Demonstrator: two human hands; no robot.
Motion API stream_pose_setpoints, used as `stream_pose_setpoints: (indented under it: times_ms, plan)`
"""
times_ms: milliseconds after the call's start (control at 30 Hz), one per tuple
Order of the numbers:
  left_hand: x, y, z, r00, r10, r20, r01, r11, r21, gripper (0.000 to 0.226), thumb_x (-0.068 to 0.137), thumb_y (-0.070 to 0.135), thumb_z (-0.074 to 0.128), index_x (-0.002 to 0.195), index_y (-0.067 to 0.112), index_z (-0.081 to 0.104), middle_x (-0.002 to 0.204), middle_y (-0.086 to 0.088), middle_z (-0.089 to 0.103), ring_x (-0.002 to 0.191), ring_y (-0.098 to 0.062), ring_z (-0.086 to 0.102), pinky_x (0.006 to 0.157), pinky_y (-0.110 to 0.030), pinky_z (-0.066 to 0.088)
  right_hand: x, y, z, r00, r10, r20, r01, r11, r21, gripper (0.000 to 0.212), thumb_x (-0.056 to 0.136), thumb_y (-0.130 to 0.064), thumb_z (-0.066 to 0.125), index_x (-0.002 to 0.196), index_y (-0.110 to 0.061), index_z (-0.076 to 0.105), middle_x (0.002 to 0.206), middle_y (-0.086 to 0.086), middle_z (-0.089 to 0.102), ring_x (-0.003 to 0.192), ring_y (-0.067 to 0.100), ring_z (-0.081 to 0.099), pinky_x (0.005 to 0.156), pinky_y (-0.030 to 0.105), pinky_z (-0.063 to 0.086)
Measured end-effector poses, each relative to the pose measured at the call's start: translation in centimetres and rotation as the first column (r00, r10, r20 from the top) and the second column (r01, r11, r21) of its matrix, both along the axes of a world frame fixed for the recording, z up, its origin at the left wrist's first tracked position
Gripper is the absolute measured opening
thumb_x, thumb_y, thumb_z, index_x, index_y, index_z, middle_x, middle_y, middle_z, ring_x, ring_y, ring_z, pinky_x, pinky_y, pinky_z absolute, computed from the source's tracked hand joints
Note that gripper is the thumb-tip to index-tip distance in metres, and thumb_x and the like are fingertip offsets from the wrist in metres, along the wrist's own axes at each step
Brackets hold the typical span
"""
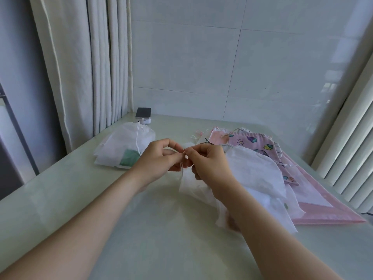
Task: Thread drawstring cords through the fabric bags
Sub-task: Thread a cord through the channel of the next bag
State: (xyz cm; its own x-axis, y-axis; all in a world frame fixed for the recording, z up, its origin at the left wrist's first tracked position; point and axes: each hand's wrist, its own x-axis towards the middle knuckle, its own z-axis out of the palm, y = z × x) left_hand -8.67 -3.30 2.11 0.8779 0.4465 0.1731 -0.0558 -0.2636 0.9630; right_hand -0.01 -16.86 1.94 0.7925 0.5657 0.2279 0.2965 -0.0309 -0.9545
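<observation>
a left hand (161,156) and a right hand (210,164) meet fingertip to fingertip above the middle of the pale table (141,239). each one's thumb and forefinger are curled and pinch a thin white cord (182,168) at the mouth of a sheer white fabric bag (189,188). the other fingers are loosely bent. a short length of the cord hangs down between the hands, and the bag droops from them onto the table, partly under the right forearm. just right of it lies a pile of bags: a white bag (254,170) on top, a pink printed bag (256,141) behind it, and a pink sheet (323,205) beneath. to the left, well apart, sits a drawn white mesh pouch (121,146) with something green inside. a small dark-topped device (143,116) lies behind it by the curtain (90,67).
</observation>
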Motion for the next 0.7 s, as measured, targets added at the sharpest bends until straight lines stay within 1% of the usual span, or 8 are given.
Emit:
stream_pose_setpoints:
  times_ms: [67, 133, 233, 300, 367, 433, 600, 700]
  plan:
    - [0.2, 0.2, 0.0, 0.999, -0.019, -0.036, 0.014, 0.993, -0.118, 0.008, 0.100, 0.001, 0.056, 0.104, 0.002, 0.063, 0.080, -0.014, 0.074, 0.070, -0.025, 0.068, 0.067, -0.032, 0.057, 0.0, 0.2, -0.2, 1.000, -0.003, 0.023, 0.003, 1.000, -0.020, 0.025, 0.095, -0.019, 0.062, 0.077, -0.017, 0.079, 0.067, 0.007, 0.070, 0.054, 0.016, 0.049, 0.056, 0.034, 0.041]
    - [0.6, 0.5, -0.2, 0.994, 0.011, -0.105, -0.022, 0.994, -0.103, 0.017, 0.100, 0.001, 0.046, 0.098, 0.007, 0.061, 0.076, -0.010, 0.060, 0.063, -0.021, 0.054, 0.062, -0.032, 0.047, 0.0, 0.5, -0.2, 0.994, -0.041, 0.097, 0.048, 0.997, -0.064, 0.021, 0.094, -0.022, 0.064, 0.080, -0.021, 0.079, 0.062, -0.002, 0.067, 0.053, 0.010, 0.051, 0.057, 0.029, 0.041]
    - [0.8, 1.2, -0.6, 0.975, 0.102, -0.199, -0.068, 0.983, 0.171, 0.018, 0.101, 0.016, 0.048, 0.097, 0.014, 0.065, 0.082, 0.003, 0.058, 0.072, -0.014, 0.052, 0.066, -0.031, 0.041, 0.1, 0.5, -0.2, 0.896, -0.115, 0.429, 0.199, 0.968, -0.155, 0.021, 0.090, -0.016, 0.059, 0.091, -0.020, 0.079, 0.059, -0.007, 0.061, 0.059, 0.009, 0.053, 0.058, 0.025, 0.042]
    - [0.7, 1.5, -0.7, 0.971, 0.140, -0.193, -0.077, 0.950, 0.301, 0.016, 0.100, 0.025, 0.055, 0.095, 0.018, 0.068, 0.082, 0.007, 0.063, 0.079, -0.015, 0.058, 0.068, -0.030, 0.043, 0.3, 0.1, -0.2, 0.738, -0.069, 0.672, 0.311, 0.917, -0.247, 0.024, 0.092, -0.017, 0.058, 0.106, -0.018, 0.077, 0.083, -0.005, 0.066, 0.079, 0.018, 0.061, 0.065, 0.029, 0.045]
    - [0.6, 1.7, -0.8, 0.969, 0.184, -0.165, -0.093, 0.890, 0.447, 0.015, 0.098, 0.032, 0.061, 0.089, 0.023, 0.068, 0.070, 0.007, 0.058, 0.071, -0.016, 0.055, 0.062, -0.029, 0.039, 0.8, 0.0, -0.4, 0.630, -0.002, 0.777, 0.364, 0.884, -0.293, 0.023, 0.097, -0.019, 0.058, 0.113, -0.017, 0.074, 0.100, 0.001, 0.061, 0.091, 0.025, 0.061, 0.067, 0.033, 0.044]
    - [0.5, 1.6, -1.1, 0.972, 0.199, -0.125, -0.106, 0.847, 0.520, 0.016, 0.099, 0.035, 0.063, 0.086, 0.026, 0.067, 0.064, 0.012, 0.051, 0.065, -0.010, 0.049, 0.057, -0.026, 0.034, 1.4, 0.0, -0.8, 0.574, 0.047, 0.818, 0.391, 0.862, -0.323, 0.019, 0.098, -0.016, 0.057, 0.108, -0.015, 0.073, 0.100, 0.005, 0.057, 0.091, 0.029, 0.059, 0.067, 0.035, 0.043]
    - [0.7, 1.7, -1.4, 0.976, 0.201, -0.079, -0.118, 0.805, 0.582, 0.019, 0.099, 0.036, 0.066, 0.085, 0.024, 0.069, 0.064, 0.012, 0.051, 0.063, -0.005, 0.049, 0.054, -0.018, 0.032, 1.9, 0.5, -1.5, 0.690, -0.050, 0.722, 0.379, 0.875, -0.302, 0.014, 0.086, 0.000, 0.053, 0.082, -0.003, 0.066, 0.082, 0.012, 0.065, 0.077, 0.034, 0.059, 0.067, 0.048, 0.054]
    - [0.9, 1.6, -1.5, 0.973, 0.222, -0.064, -0.149, 0.815, 0.560, 0.017, 0.098, 0.030, 0.065, 0.084, 0.020, 0.068, 0.075, 0.010, 0.066, 0.075, -0.007, 0.061, 0.061, -0.018, 0.040, 2.2, 0.6, -1.4, 0.746, -0.102, 0.658, 0.354, 0.898, -0.262, 0.030, 0.085, 0.009, 0.052, 0.100, -0.003, 0.075, 0.084, 0.010, 0.073, 0.087, 0.031, 0.064, 0.077, 0.041, 0.054]
